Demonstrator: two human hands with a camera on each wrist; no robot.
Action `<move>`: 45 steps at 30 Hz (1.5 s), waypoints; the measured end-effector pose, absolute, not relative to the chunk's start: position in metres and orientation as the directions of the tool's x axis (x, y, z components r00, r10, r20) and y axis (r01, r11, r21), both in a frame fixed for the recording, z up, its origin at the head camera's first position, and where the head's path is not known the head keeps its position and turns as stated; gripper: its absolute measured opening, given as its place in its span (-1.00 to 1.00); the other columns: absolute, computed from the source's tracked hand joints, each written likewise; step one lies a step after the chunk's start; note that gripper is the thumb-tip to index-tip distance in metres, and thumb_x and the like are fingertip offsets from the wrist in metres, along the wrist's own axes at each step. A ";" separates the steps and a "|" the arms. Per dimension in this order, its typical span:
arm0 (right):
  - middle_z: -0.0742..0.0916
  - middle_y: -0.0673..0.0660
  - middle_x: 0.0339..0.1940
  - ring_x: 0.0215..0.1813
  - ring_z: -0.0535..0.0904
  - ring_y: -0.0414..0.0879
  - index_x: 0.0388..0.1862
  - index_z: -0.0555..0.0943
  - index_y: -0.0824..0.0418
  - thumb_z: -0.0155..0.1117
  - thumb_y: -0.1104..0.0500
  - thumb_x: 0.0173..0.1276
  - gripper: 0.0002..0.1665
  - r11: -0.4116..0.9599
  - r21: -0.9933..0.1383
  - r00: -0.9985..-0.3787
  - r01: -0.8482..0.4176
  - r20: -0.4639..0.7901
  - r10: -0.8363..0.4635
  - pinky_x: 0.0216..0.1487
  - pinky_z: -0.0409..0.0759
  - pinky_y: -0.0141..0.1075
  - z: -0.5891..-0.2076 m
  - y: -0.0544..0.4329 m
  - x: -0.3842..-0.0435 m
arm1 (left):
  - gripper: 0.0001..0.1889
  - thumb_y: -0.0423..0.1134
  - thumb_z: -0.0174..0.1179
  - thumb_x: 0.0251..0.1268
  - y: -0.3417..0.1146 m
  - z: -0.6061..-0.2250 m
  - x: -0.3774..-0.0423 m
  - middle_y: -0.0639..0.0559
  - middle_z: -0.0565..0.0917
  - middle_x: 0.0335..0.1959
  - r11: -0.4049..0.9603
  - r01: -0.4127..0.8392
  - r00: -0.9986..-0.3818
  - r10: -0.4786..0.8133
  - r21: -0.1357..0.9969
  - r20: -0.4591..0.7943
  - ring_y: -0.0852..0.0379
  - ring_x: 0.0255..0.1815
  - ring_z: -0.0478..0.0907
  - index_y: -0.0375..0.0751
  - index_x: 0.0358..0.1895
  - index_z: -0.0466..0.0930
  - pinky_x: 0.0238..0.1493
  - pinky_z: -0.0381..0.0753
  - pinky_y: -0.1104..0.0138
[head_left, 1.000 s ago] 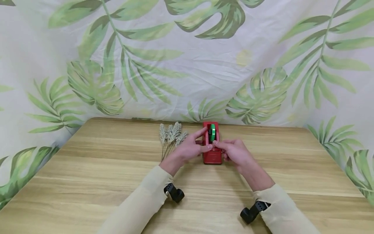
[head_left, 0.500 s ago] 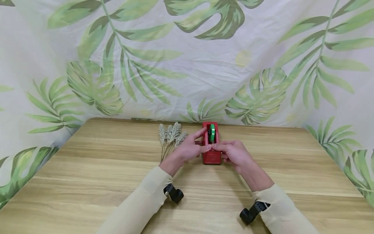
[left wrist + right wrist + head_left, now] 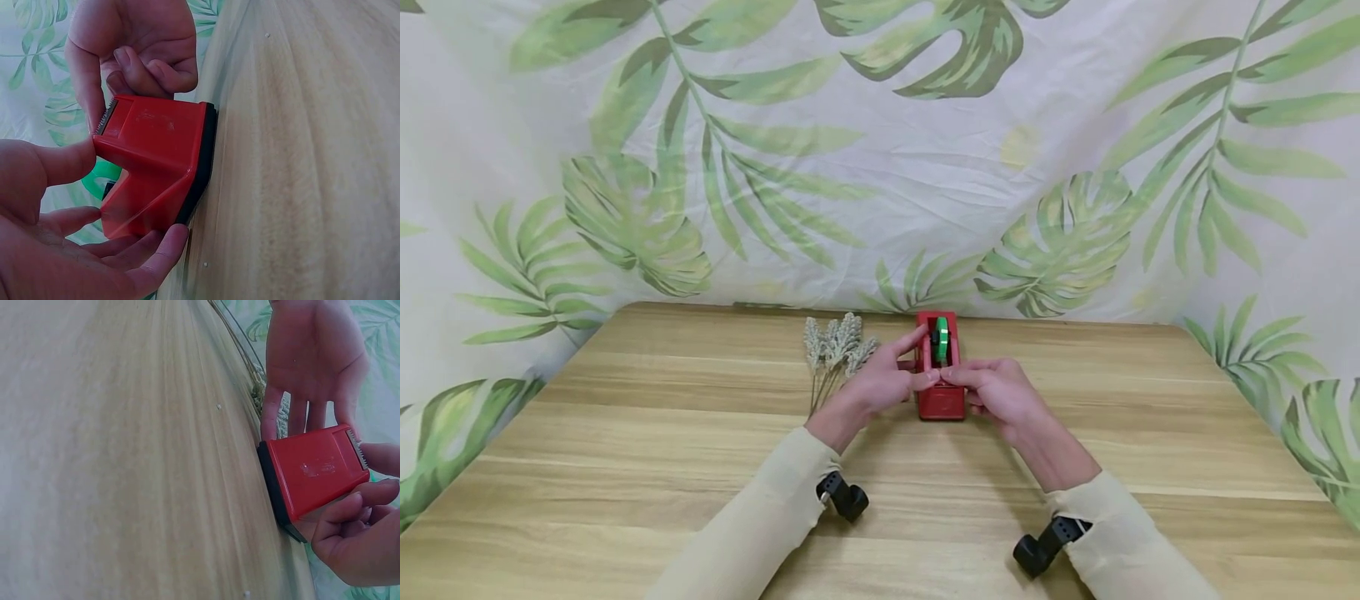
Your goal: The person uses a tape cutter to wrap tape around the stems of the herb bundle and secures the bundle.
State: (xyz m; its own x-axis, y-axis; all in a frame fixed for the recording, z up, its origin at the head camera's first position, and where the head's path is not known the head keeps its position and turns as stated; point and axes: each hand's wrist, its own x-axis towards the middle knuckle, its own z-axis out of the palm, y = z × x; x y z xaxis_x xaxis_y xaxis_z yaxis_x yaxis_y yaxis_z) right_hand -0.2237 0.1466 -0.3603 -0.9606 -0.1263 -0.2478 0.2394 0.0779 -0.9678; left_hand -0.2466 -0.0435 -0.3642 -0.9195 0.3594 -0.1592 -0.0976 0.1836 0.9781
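Observation:
A red tape dispenser point(image 3: 941, 403) with a green roll point(image 3: 942, 333) stands near the table's back edge. My left hand point(image 3: 886, 377) holds it from the left side, thumb tip at the toothed cutter point(image 3: 106, 117). In the left wrist view, its fingers spread along the red side point(image 3: 147, 194) and down to the dark base point(image 3: 199, 175). My right hand point(image 3: 1003, 392) is at the front right, thumb and index finger closed at the cutter, pinching the tape's end, which the fingers mostly hide. Its other fingers curl beside the red body, as the right wrist view shows.
Dried grey-green flower stems point(image 3: 833, 346) lie left of the dispenser, partly behind the left hand. The wooden table point(image 3: 700, 500) meets a leaf-print cloth point(image 3: 925, 183) at its back. Each sleeve carries a black wrist camera point(image 3: 1037, 554).
The right thumb has come down from the strip just below the green roll to the cutter, beside the left thumb. The left hand keeps its place on the dispenser; the view has shifted slightly.

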 end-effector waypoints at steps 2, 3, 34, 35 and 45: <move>0.71 -0.13 -0.53 -0.53 0.29 -0.22 0.07 0.73 0.41 0.37 0.17 0.50 -0.66 0.076 -0.968 -0.961 0.239 -0.248 -0.127 -0.44 0.27 -0.40 -0.360 0.146 -0.224 | -0.13 -0.35 0.29 0.50 -0.044 -0.363 -0.246 -0.22 0.32 0.65 0.178 -0.099 -0.920 0.359 0.979 -0.159 -0.18 0.59 0.40 0.17 0.74 0.07 -0.11 0.54 0.23; 0.71 -0.13 -0.54 -0.53 0.29 -0.22 0.07 0.73 0.41 0.37 0.18 0.50 -0.67 0.073 -0.968 -0.960 0.240 -0.248 -0.127 -0.44 0.27 -0.40 -0.360 0.146 -0.224 | -0.13 -0.35 0.29 0.50 -0.044 -0.363 -0.246 -0.22 0.32 0.65 0.178 -0.098 -0.920 0.360 0.979 -0.157 -0.18 0.59 0.40 0.16 0.74 0.07 -0.12 0.54 0.23; 0.48 -0.11 -0.66 -0.60 0.17 -0.19 -0.05 0.77 0.38 0.37 0.20 0.49 -0.76 0.065 -0.969 -0.962 0.238 -0.244 -0.122 -0.45 0.17 -0.37 -0.350 0.151 -0.218 | -0.13 -0.32 0.31 0.50 -0.044 -0.362 -0.246 -0.28 0.32 0.65 0.186 -0.084 -0.919 0.366 0.979 -0.149 -0.20 0.61 0.39 0.19 0.73 0.08 0.04 0.58 0.20; 0.47 -0.11 -0.66 -0.60 0.17 -0.19 -0.05 0.77 0.37 0.37 0.20 0.50 -0.76 0.067 -0.968 -0.961 0.241 -0.248 -0.121 -0.45 0.17 -0.37 -0.351 0.151 -0.217 | -0.13 -0.32 0.30 0.50 -0.044 -0.362 -0.246 -0.28 0.31 0.65 0.188 -0.082 -0.919 0.366 0.979 -0.147 -0.20 0.61 0.38 0.18 0.73 0.08 0.06 0.59 0.21; 0.54 -0.12 -0.62 -0.58 0.22 -0.19 0.07 0.75 0.40 0.36 0.17 0.52 -0.68 0.090 -0.964 -0.957 0.251 -0.261 -0.128 -0.43 0.20 -0.38 -0.350 0.151 -0.216 | -0.14 -0.34 0.30 0.50 -0.046 -0.362 -0.247 -0.28 0.32 0.64 0.185 -0.090 -0.917 0.368 0.979 -0.154 -0.20 0.58 0.41 0.18 0.73 0.08 -0.02 0.57 0.23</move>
